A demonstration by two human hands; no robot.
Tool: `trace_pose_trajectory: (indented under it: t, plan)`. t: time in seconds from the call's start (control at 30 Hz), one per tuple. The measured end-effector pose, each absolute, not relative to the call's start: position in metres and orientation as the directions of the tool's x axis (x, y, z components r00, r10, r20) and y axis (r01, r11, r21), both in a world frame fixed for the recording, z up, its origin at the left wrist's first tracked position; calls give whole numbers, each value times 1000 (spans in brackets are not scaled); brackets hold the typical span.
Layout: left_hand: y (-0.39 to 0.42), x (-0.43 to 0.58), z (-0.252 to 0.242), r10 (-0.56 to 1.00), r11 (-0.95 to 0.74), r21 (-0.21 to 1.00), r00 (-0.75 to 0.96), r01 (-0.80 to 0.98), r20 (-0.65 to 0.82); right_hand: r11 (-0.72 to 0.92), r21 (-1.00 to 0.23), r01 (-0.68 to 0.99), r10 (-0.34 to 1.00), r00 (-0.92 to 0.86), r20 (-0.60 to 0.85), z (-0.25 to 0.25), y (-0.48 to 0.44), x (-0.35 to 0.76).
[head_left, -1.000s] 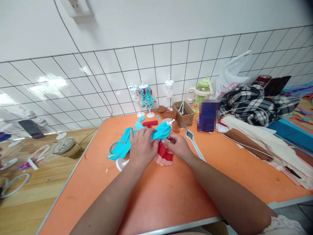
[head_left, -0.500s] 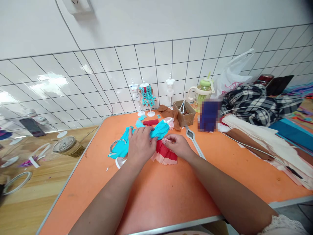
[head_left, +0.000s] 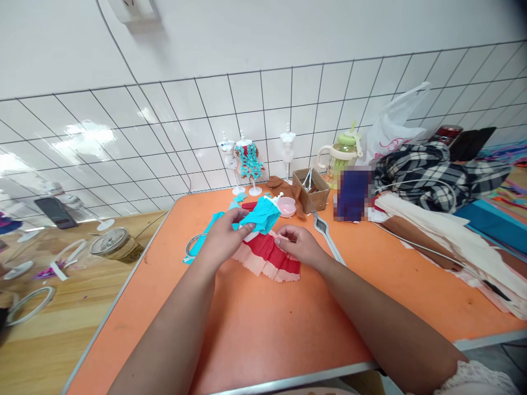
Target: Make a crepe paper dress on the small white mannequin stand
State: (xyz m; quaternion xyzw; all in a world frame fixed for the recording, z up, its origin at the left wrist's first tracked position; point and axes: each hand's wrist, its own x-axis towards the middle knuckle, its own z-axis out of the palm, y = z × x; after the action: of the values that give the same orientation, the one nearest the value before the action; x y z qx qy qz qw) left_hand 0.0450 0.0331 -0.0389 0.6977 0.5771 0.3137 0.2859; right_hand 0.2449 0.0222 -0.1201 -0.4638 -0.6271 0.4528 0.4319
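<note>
My left hand [head_left: 224,236] is closed round a small dress form lying on its side, its body wrapped in turquoise crepe paper [head_left: 263,215]. The form's white neck tip points up and to the right. Below it fans out a pleated red and pale pink crepe paper skirt [head_left: 276,257]. My right hand [head_left: 302,245] pinches the skirt's upper right edge between thumb and fingers. More turquoise paper lies left of my left hand, under a roll of tape [head_left: 192,245]. A pink dish [head_left: 287,207] sits just beyond the form.
Small dress forms stand by the wall, one in a ruffled turquoise and red dress [head_left: 249,159]. A cardboard box [head_left: 312,192] holds tools, with grey-handled scissors [head_left: 329,238] in front. A green-lidded cup [head_left: 346,151], stacked paper [head_left: 444,241] and a plaid cloth [head_left: 436,170] are right.
My left hand has turned the dress form over and opened its grip. More of the skirt now spreads to the left, and the form's white base has gone from sight. My right hand stays put.
</note>
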Motion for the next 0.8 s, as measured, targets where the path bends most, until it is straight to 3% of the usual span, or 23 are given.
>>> trace_pose_trajectory:
  t: [0.13, 0.3, 0.53, 0.8]
  plan:
    - [36, 35, -36, 960, -43, 957, 277, 288, -40, 143, -975, 171, 968, -227, 103, -120, 22, 246]
    - [44, 21, -39, 894, 181, 981, 406, 63, -191, 104, -991, 87, 954, -290, 75, -118, 21, 251]
    - [59, 10, -54, 764, 451, 866, 594, -217, -250, 51, -993, -107, 904, -418, 92, -118, 22, 255]
    - [70, 24, -87, 591, 701, 635, 763, -326, -260, -93, -910, -404, 923, -377, 73, -128, 27, 258]
